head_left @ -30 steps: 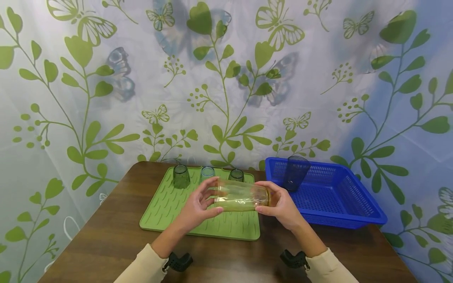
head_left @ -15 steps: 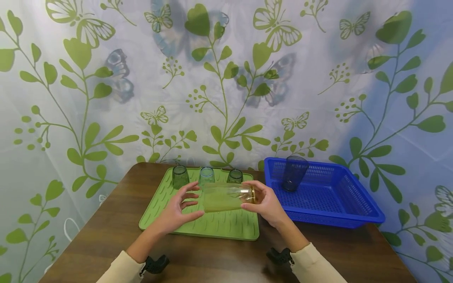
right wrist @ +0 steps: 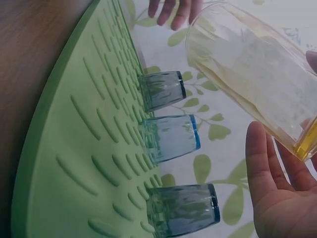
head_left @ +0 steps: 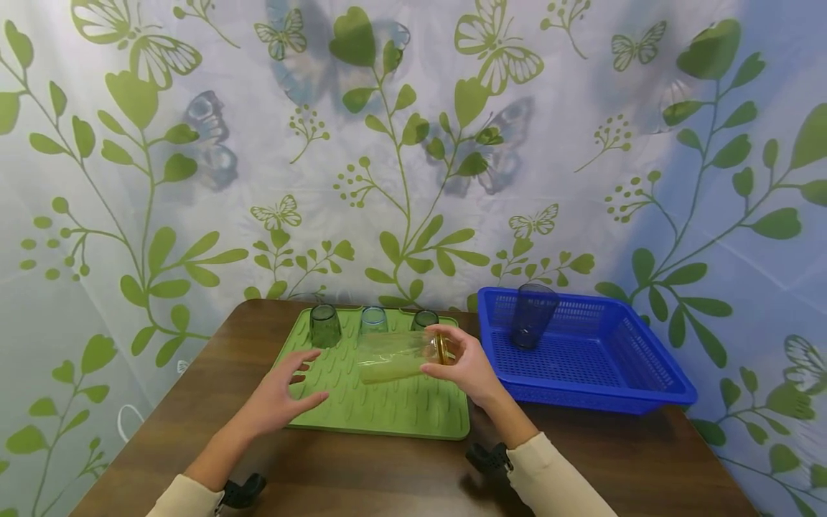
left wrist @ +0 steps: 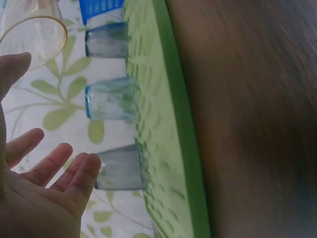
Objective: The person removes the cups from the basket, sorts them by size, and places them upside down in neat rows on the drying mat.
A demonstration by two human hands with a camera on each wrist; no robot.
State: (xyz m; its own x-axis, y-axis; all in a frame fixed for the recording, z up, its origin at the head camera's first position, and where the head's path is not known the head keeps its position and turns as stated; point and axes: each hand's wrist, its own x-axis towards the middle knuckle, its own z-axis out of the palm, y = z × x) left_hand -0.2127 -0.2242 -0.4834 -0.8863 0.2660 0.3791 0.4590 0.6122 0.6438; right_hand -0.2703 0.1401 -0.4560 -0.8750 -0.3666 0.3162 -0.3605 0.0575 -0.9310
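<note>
While the right hand (head_left: 461, 362) grips a clear yellow glass (head_left: 390, 357) by its thick bottom, we see that the glass is held up in the air, on its side. Its thumb and fingers are bent around that end. The open mouth of the glass points toward the left hand (head_left: 278, 402). We see the left hand with its fingers spread and a little bent, apart from the glass and holding nothing.

From above, we see the yellow glass in front of a green mat (head_left: 388, 416) with small bumps. On the back part of the mat, three short glasses stand in a row with their thick ends up. We see a dark glass (head_left: 325, 327) on the left, a light blue glass (head_left: 373, 321) in the middle, and another dark glass (right wrist: 183, 210) on the right.

Just right of the mat sits a blue basket (head_left: 581, 396) with lots of holes. Inside, near its left end, we see a tall dark glass (head_left: 533, 316) standing tilted. The mat and basket are on a brown table (head_left: 362, 481). Behind it hangs a pale curtain (head_left: 284, 244) with green leaves and butterflies.
</note>
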